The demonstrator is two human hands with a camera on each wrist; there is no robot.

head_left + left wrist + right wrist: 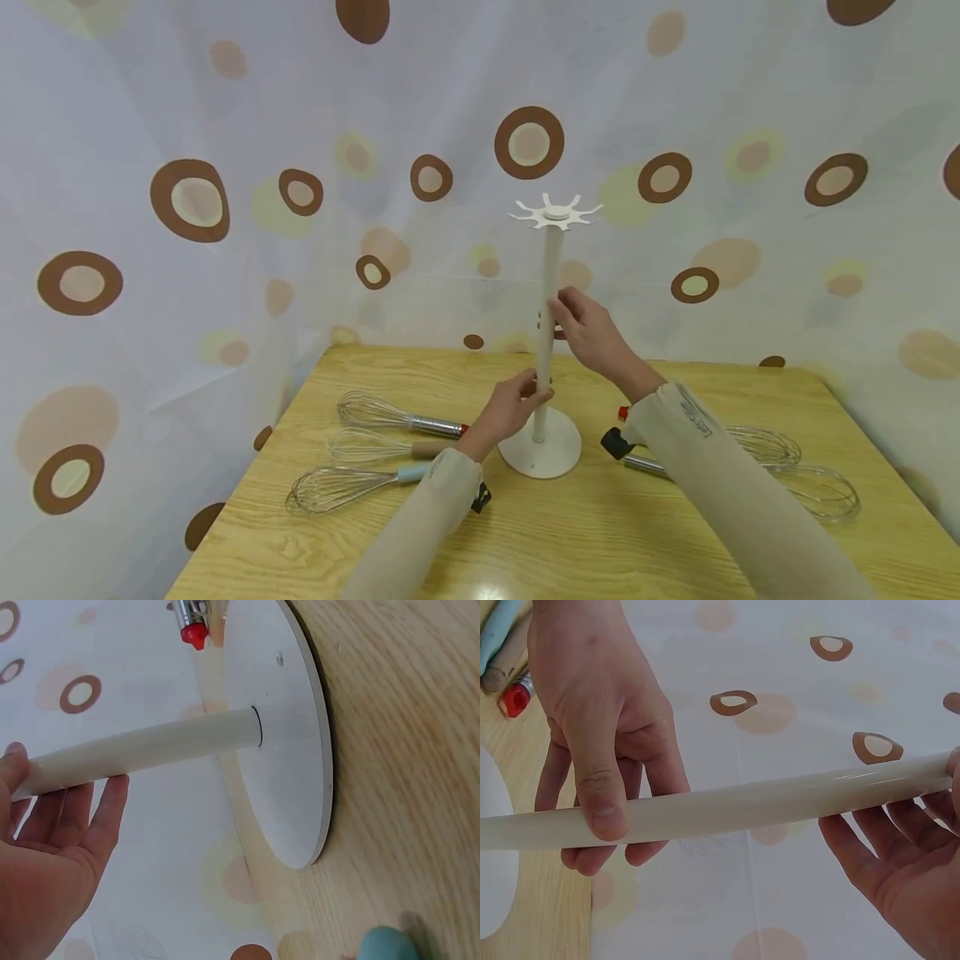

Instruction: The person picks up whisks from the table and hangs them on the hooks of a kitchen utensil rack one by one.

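A white stand with a slim pole point(551, 260), a crown of hooks point(557, 215) on top and a round base point(558, 458) is upright on the table. Low on the pole, my left hand point(516, 407) grips it a little above the base, thumb on the near side and fingers behind. Higher up, my right hand point(597, 335) holds the same pole below the hooks. Both hands are round the pole in the right wrist view, the left hand point(604, 712) nearer the base. No utensil hangs on the hooks.
On the left lie three whisks: one steel-handled whisk point(435, 426) with a red end, a wooden-handled whisk point(371, 447) and a light-blue-handled whisk point(337, 487). Two more, a whisk point(765, 446) and a steel-handled whisk point(821, 492), lie partly behind my right sleeve. A dotted cloth point(262, 125) hangs behind.
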